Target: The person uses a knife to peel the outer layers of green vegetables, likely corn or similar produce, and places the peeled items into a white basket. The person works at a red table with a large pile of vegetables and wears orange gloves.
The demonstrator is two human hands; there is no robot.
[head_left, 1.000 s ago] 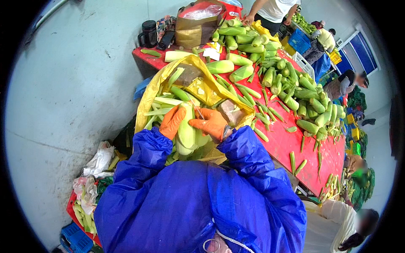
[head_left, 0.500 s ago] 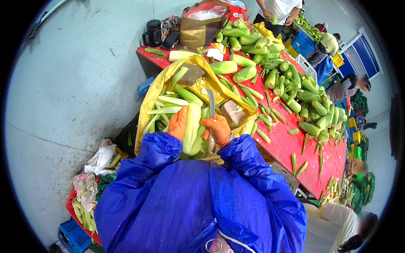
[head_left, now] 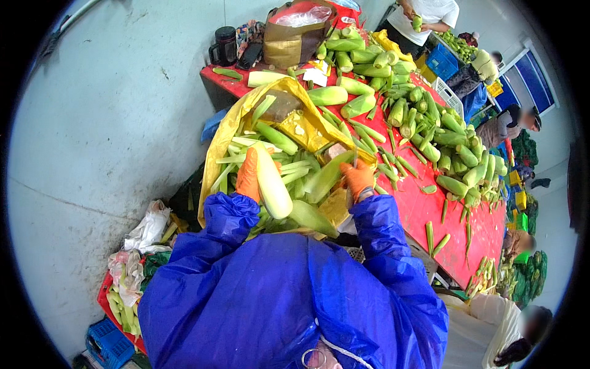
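In my left hand (head_left: pixel 249 177), gloved in orange, I grip a pale, partly stripped ear of corn (head_left: pixel 274 184), which tilts over the yellow sack. My right hand (head_left: pixel 358 179), in a matching glove, is closed on a knife (head_left: pixel 355 157) whose blade shows only as a thin edge. A loose green husk leaf (head_left: pixel 327 179), blurred by motion, reaches from below up to the right hand; whether the fingers pinch it I cannot tell. Another husk leaf (head_left: pixel 312 218) lies lower down. The open yellow sack (head_left: pixel 215 150) holds several husk strips.
A red table (head_left: pixel 399 203) bears a heap of unhusked corn (head_left: pixel 455 141) and scattered leaves. At its far end stand a black flask (head_left: pixel 225 46) and a brown bag (head_left: pixel 292 43). A person (head_left: pixel 424 18) holds an ear across the table. Blue crate (head_left: pixel 109 343) at lower left.
My hands have moved apart, the right one to the right with the knife. The corn ear has turned and looks paler, and husk leaves have come away from it.
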